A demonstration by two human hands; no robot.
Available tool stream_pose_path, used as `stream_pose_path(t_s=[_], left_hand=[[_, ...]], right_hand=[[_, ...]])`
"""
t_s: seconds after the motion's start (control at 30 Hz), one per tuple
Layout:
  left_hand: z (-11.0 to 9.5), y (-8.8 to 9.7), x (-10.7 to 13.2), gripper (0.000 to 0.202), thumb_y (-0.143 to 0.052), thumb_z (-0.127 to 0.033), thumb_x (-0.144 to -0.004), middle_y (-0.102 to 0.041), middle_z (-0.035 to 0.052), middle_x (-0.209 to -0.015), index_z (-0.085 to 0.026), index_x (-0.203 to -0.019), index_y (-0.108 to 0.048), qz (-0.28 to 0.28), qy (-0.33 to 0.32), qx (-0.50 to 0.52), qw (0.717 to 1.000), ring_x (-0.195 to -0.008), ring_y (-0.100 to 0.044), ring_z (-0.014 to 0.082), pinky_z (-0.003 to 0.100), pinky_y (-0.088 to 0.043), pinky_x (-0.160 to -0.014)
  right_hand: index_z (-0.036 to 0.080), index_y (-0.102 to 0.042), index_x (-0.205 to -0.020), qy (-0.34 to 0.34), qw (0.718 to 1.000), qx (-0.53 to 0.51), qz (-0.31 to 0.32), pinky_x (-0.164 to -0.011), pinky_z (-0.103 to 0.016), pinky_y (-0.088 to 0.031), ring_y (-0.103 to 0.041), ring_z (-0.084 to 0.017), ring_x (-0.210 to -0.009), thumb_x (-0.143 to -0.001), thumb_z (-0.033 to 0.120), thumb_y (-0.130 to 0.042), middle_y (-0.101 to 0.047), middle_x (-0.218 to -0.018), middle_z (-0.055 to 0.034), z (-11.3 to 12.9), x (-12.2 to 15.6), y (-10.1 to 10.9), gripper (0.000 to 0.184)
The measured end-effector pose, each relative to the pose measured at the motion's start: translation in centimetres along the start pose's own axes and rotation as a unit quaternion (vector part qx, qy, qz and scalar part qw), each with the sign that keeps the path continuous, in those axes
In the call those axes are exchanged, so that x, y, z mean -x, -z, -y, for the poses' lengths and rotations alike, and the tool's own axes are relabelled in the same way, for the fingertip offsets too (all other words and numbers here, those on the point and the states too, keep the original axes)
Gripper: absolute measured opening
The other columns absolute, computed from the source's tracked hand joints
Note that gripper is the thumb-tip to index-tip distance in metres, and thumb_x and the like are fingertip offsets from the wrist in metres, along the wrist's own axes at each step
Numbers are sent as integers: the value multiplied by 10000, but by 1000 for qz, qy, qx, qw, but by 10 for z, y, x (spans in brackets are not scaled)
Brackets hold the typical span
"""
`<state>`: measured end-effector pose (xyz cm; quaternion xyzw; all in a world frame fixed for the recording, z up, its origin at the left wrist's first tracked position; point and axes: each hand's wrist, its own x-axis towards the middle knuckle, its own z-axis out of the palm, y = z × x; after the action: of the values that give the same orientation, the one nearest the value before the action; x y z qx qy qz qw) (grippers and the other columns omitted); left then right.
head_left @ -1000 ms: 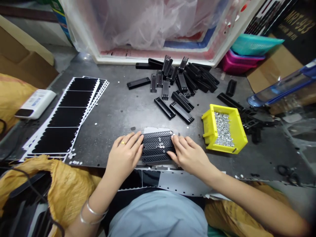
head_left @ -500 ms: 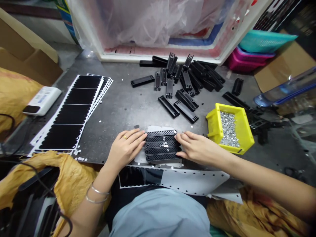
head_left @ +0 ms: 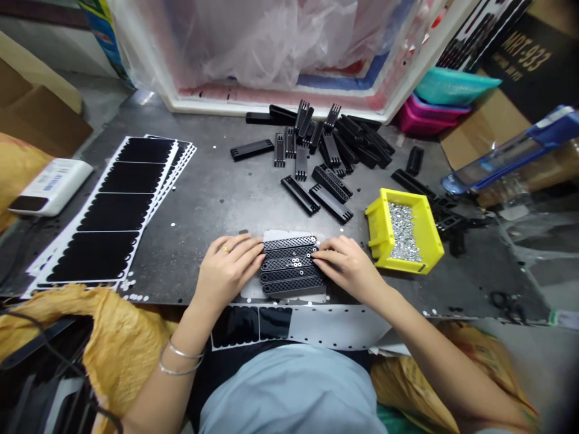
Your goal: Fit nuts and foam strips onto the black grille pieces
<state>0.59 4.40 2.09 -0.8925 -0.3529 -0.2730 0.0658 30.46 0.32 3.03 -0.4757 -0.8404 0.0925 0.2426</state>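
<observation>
Several black mesh-topped plastic strips (head_left: pixel 289 268) lie side by side on a grey sheet (head_left: pixel 275 235) near the table's front edge, with a few small silver washers on them. My left hand (head_left: pixel 228 271) rests flat against their left ends, fingers stretched out, a ring on one finger. My right hand (head_left: pixel 346 265) presses its fingertips on their right ends, fingers extended and close together. Neither hand holds anything.
A yellow bin (head_left: pixel 423 232) of silver washers stands right of my right hand. A pile of black strips (head_left: pixel 330 150) lies at the back. Black sticker sheets (head_left: pixel 115 208) lie left, a white device (head_left: pixel 49 187) beyond them. A punched sheet (head_left: pixel 335 325) hangs off the table's front edge.
My right hand has slid back left onto the strips' right ends. The view shifted slightly; my left hand stays on the left ends.
</observation>
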Motion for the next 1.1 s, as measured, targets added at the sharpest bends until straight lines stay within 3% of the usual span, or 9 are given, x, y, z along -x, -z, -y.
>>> stream_pose_path(t_s=[0.1,0.2,0.33,0.43,0.57,0.7,0.83,0.97,1.1], left_hand=[[-3,-1,1,179,-652,-196,-986,-800,37,-1166,-218,-1141,-737,-1,6,4,1000,-1110,-727,238,410,-477,-953],[-10,0,-1,189,-644,-186,-988,-793,48,-1184,-216,-1154,-729,-2,19,23,1000,-1107,-727,237,415,-478,-960],[-24,-1,-9,192,-579,-189,-1031,-791,43,-1166,-213,-1165,-713,44,-10,130,991,-1112,-718,195,381,-496,-965],[-29,-5,-15,200,-531,-204,-1058,-791,38,-1137,-208,-1138,-714,56,-46,162,984,-1092,-717,180,365,-507,-950],[-30,-9,-21,163,-568,-216,-1042,-798,26,-1085,-219,-1077,-727,49,-46,163,984,-1025,-722,170,368,-500,-943],[-28,-5,-21,141,-585,-193,-1028,-799,21,-1027,-214,-1032,-724,41,-53,143,987,-994,-722,167,368,-482,-961],[-20,3,-9,127,-603,-177,-1012,-801,23,-1036,-225,-1032,-719,10,-3,78,997,-993,-725,183,382,-469,-968],[-12,6,2,110,-618,-193,-1002,-795,27,-1073,-223,-1033,-719,15,46,47,998,-1002,-717,204,412,-449,-984],[-12,2,4,93,-618,-205,-1007,-785,29,-1053,-208,-1006,-711,14,65,90,994,-993,-712,194,396,-452,-974]], right_hand=[[192,-741,-1125,-25,999,-4,-33,-795,-349,-438,-620,-200,-894,-1023,254,-606,-728,-1013,-76,2,4,-3,180],[183,-747,-1056,-15,999,19,-31,-775,-342,-409,-606,-196,-888,-1036,243,-583,-732,-991,-71,7,-6,-8,176],[180,-743,-938,9,997,71,-27,-735,-349,-367,-579,-198,-852,-1040,222,-564,-729,-909,-56,8,-7,-3,210],[165,-744,-1015,34,993,105,-36,-714,-351,-363,-568,-203,-832,-1037,199,-553,-732,-911,-64,6,8,6,195],[135,-727,-1161,72,988,135,-3,-739,-365,-398,-580,-223,-867,-1038,212,-535,-737,-972,-100,8,23,12,242],[98,-737,-1126,62,991,116,11,-734,-371,-418,-575,-232,-866,-1047,220,-502,-721,-943,-115,14,21,12,276],[135,-765,-1067,38,996,76,29,-712,-371,-406,-562,-219,-829,-1042,209,-499,-705,-907,-100,11,15,16,278],[192,-785,-1030,19,998,9,63,-727,-357,-416,-564,-194,-814,-1054,239,-490,-702,-913,-77,2,8,22,300],[190,-785,-1009,69,993,59,72,-734,-358,-403,-567,-198,-819,-1052,246,-496,-712,-893,-71,1,3,25,297]])
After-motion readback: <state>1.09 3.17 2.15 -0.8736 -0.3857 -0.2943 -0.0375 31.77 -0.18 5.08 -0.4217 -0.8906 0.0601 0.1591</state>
